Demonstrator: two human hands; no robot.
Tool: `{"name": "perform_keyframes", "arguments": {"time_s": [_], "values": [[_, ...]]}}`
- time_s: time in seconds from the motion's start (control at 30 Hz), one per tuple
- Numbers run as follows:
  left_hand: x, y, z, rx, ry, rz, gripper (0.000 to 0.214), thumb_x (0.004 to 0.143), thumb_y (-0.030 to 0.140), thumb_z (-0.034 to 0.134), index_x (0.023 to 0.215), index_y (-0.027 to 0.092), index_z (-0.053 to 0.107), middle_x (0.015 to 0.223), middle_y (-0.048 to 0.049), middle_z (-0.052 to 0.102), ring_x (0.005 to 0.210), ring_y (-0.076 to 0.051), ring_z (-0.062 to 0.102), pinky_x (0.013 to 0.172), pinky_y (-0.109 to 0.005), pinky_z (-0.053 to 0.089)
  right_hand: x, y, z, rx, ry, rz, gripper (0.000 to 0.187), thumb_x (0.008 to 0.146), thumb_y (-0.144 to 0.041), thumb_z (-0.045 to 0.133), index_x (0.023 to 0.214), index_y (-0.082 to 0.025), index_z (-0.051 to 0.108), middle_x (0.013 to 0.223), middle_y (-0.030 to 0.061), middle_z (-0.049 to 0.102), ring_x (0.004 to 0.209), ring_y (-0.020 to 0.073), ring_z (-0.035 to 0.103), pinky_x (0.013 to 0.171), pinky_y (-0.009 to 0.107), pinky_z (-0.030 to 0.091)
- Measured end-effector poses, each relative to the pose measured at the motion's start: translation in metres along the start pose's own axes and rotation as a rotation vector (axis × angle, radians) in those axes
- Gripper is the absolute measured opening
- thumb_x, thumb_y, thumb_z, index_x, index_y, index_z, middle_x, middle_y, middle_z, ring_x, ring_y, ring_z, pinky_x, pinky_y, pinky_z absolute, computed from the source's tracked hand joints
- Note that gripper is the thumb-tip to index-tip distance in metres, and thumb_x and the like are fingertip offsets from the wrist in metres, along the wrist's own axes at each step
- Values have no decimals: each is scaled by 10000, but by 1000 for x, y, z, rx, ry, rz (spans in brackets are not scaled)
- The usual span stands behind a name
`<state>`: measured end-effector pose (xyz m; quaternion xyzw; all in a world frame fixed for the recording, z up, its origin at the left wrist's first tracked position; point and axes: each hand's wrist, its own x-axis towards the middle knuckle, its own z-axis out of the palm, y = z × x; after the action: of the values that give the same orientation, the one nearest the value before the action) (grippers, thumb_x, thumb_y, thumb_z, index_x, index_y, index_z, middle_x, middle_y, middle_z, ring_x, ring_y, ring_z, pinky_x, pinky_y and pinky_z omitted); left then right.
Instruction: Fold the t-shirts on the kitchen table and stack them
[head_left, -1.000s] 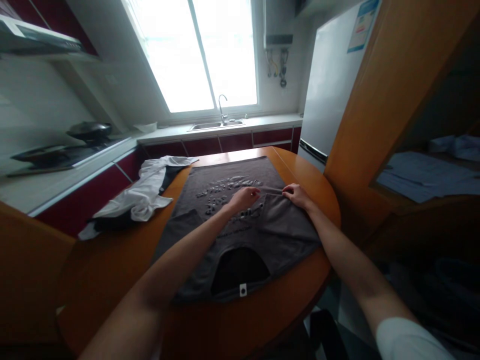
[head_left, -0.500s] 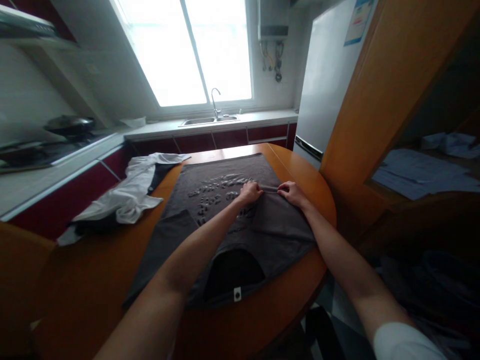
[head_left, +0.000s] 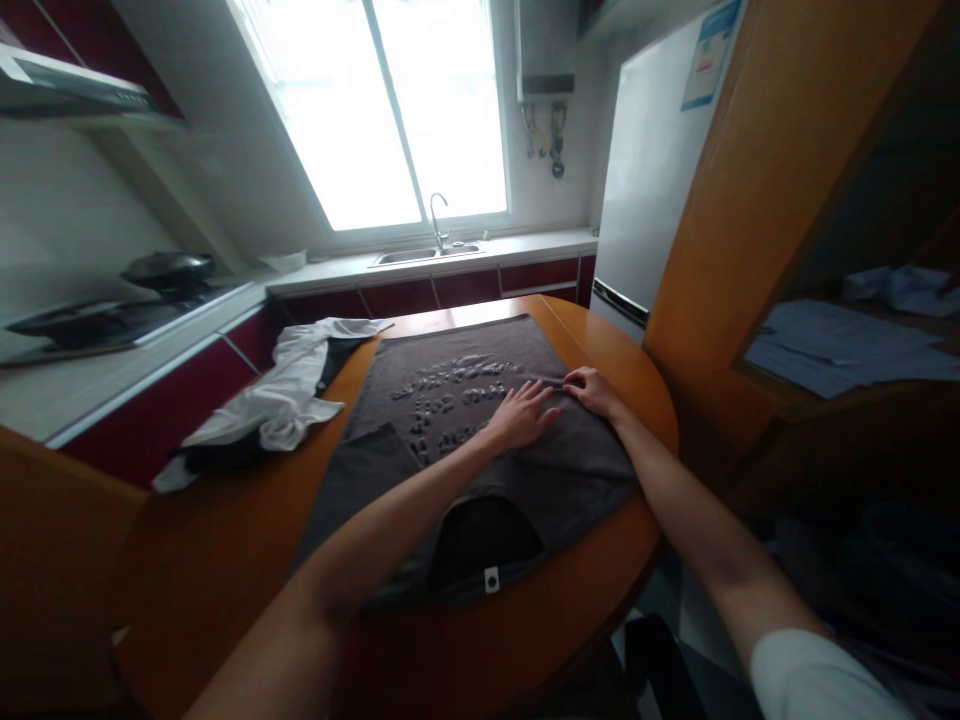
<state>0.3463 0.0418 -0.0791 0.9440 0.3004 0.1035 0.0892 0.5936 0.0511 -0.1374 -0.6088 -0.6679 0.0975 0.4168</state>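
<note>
Your left hand (head_left: 525,415) spreads over the grey shirt (head_left: 459,408); your right hand (head_left: 586,388) pinches its sleeve edge (head_left: 556,385). Likely soft, light: grip hems.

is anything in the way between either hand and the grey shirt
Nothing visible: the right hand pinches the grey shirt, the left hand is open over it; the white cloth lies to the left.

Under the left hand (head_left: 521,415), the T-shirt (head_left: 559,465) is dark grey with glossy blackish lettering (head_left: 457,403), the table (head_left: 634,380) around both is orange-brown, the clothes (head_left: 292,385) well left of that hand white and black, and the fridge (head_left: 645,190) beyond the right hand (head_left: 592,390) silvery.
</note>
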Motion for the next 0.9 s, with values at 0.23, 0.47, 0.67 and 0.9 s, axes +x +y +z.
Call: {"name": "perform_keyframes", "arguments": {"time_s": [0.23,0.47,0.67,0.9], "values": [[-66,-88,-74,28,111,-286,522,1018,445,393,1416,153,563,1554,-129,461,1469,-260,377,1205,-399,297,-1,-5,-1,-4,-12,7,136,823,-264,695,906,-180,764,974,92,732,928,218,665,892,343,517],[-174,-141,-63,161,66,-574,494,1000,398,407,1385,146,588,1519,-143,503,1441,-277,420,1181,-435,337,-1,2,-1,-61,-36,-14,188,824,-318,674,916,-182,764,1002,99,724,952,236,665,926,376,514],[-203,-126,-36,218,111,-633,608,1025,507,326,1533,186,421,1644,-125,295,1527,-334,227,1198,-583,244,-4,-3,-4,-14,-18,50,321,868,-298,536,1079,-154,730,1103,129,723,993,231,677,938,393,531],[-204,-118,-36,191,82,-601,696,1010,608,283,1572,204,357,1662,-111,248,1542,-343,166,1204,-611,195,-4,-37,-27,-349,22,13,447,841,-188,442,1187,-97,710,1328,162,645,1297,263,534,1162,416,362]]}}
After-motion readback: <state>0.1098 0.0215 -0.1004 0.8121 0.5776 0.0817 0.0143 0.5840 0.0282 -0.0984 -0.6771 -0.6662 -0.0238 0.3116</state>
